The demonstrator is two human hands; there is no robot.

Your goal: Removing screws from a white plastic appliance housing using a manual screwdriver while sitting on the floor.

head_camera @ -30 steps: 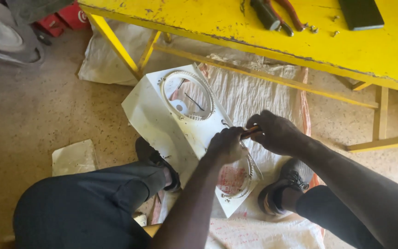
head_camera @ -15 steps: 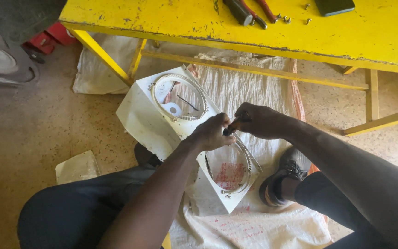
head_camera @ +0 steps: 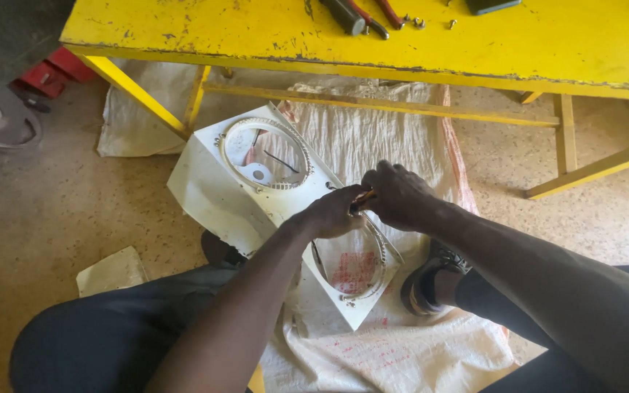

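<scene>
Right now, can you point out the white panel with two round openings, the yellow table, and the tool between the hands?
white panel (head_camera: 209, 191): head view, bare left face.
yellow table (head_camera: 256, 33): head view, bare top.
tool (head_camera: 362, 199): head view, orange handle between hands.

The speckled floor (head_camera: 52, 218) carries white woven sacks (head_camera: 402, 131) and a paper scrap (head_camera: 111, 271); hand tools (head_camera: 354, 14) lie on the yellow bench (head_camera: 256, 33).

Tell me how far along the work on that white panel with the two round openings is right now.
Looks done: the white panel lies on the woven sack, and both round openings show through with nothing mounted in them. In hand: left hand and right hand meet at the near opening's rim, pinching a small orange-handled tool. Left: loose screws and other tools lie on the yellow table.
</scene>
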